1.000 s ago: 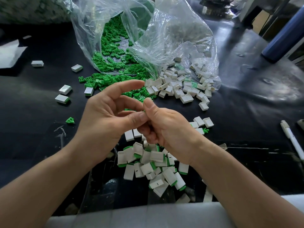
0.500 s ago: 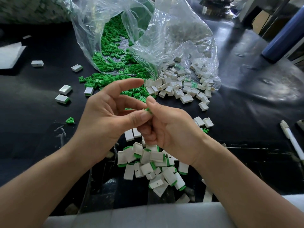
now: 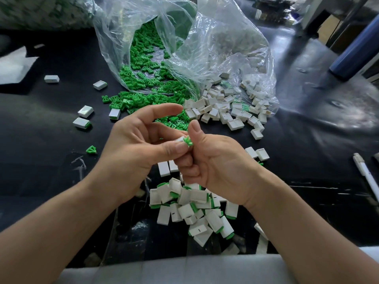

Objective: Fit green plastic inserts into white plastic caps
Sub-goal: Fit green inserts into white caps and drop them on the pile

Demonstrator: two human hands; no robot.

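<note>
My left hand [image 3: 139,146] pinches a white cap [image 3: 180,139] between thumb and fingers, its forefinger stretched out above. My right hand [image 3: 215,160] pinches a green insert [image 3: 188,141] at the cap's mouth, thumb pointing up. Both hands meet over the black table. Below them lies a heap of fitted caps [image 3: 192,208] with green showing at their ends. Loose green inserts [image 3: 143,83] spill from a clear bag [image 3: 205,42]. Empty white caps [image 3: 227,109] lie in a pile at the bag's right mouth.
Stray caps [image 3: 85,111] and one green insert [image 3: 91,149] lie scattered at the left. A white pen [image 3: 367,177] lies at the right edge, a blue cylinder [image 3: 356,50] at the far right. White foam [image 3: 12,66] sits far left; a grey table edge [image 3: 184,269] runs nearest me.
My hands have parted slightly, so the white cap and green insert now show between the fingertips. My right thumb has lifted upward.
</note>
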